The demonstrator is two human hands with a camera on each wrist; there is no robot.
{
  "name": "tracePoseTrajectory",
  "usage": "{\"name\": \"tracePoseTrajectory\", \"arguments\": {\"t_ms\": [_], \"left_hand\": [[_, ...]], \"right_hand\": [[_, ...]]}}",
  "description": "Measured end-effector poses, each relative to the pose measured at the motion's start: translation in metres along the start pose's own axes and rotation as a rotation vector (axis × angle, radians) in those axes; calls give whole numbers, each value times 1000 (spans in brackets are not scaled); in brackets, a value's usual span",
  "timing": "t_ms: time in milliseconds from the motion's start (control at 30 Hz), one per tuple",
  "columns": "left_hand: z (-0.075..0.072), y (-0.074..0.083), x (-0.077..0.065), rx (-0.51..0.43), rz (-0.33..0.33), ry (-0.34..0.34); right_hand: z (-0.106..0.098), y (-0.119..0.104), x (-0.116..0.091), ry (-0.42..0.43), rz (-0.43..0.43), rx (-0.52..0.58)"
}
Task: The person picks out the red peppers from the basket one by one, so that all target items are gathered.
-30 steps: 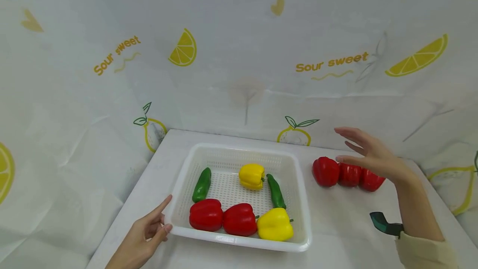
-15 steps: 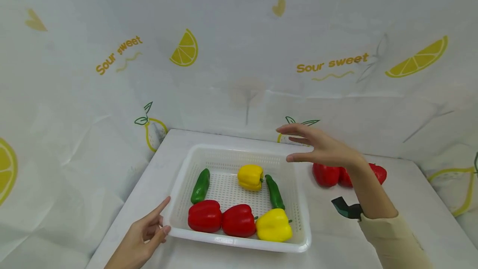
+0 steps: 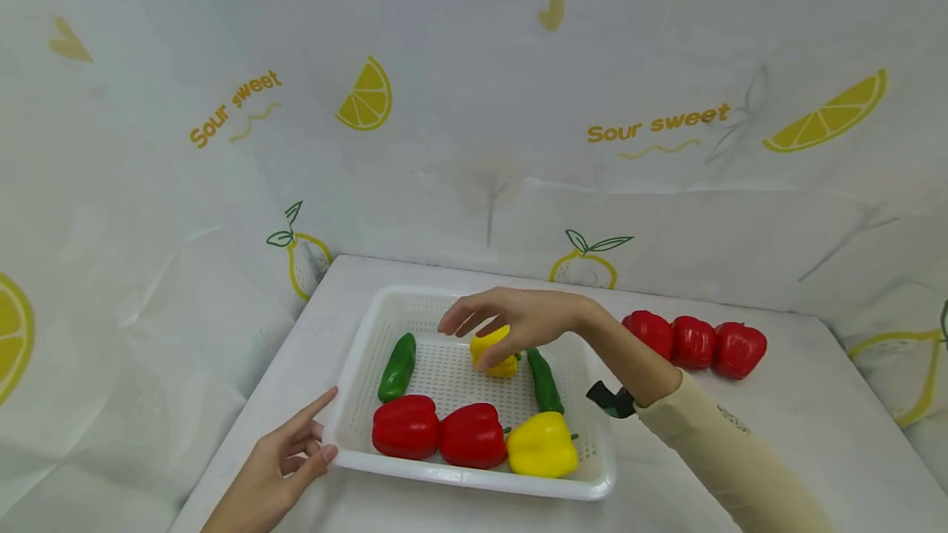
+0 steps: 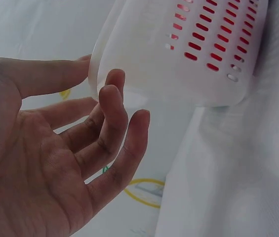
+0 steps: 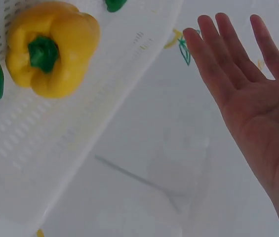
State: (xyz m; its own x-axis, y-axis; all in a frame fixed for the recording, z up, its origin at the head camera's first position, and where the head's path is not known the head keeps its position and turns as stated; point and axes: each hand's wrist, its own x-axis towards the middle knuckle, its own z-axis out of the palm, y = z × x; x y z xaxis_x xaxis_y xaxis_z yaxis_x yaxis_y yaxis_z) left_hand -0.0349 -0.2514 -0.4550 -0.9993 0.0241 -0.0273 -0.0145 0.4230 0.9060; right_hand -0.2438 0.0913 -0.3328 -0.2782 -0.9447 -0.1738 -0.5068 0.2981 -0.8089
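Note:
My left hand (image 3: 277,463) holds the front left corner of a white plastic basket (image 3: 474,479), thumb and index finger at its rim, the other fingers bent beside the outer wall (image 4: 144,74) in the left wrist view. Above the basket hovers my right hand (image 3: 511,319), holding nothing. It partly covers a yellow bell pepper (image 3: 507,367) in the head view; the right wrist view shows that yellow pepper (image 5: 53,49) apart from the spread fingers. Also in the basket lie two red bell peppers (image 3: 406,428), another yellow one (image 3: 543,444) and two green peppers (image 3: 397,368).
Three red bell peppers (image 3: 693,344) sit in a row on the white table (image 3: 689,451), right of the basket. A white sheet with lemon prints (image 3: 444,146) hangs behind the table. A dark strap end (image 3: 611,400) sticks out at my right wrist.
My right hand has moved left from over the red peppers to over the basket, and the row of red peppers shows again. The left hand stays at the corner.

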Motion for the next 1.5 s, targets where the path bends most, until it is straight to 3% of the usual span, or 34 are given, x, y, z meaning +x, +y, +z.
{"name": "tracePoseTrajectory", "arguments": {"t_ms": [267,600,767,1000,1267,1500], "left_hand": [[0,-1,0,-16,45,0],[-2,-3,-1,-33,39,-38],[-3,-3,0,-33,32,-58],[-3,-4,0,-26,41,-63],[-3,-3,1,-45,20,-69],[-2,-4,0,-38,45,-75]], "right_hand": [[21,14,41,-235,86,45],[34,27,60,-509,155,49],[35,28,59,-555,206,53],[35,36,57,-617,202,60],[36,44,58,-625,207,67],[39,43,60,-652,234,29]]}}
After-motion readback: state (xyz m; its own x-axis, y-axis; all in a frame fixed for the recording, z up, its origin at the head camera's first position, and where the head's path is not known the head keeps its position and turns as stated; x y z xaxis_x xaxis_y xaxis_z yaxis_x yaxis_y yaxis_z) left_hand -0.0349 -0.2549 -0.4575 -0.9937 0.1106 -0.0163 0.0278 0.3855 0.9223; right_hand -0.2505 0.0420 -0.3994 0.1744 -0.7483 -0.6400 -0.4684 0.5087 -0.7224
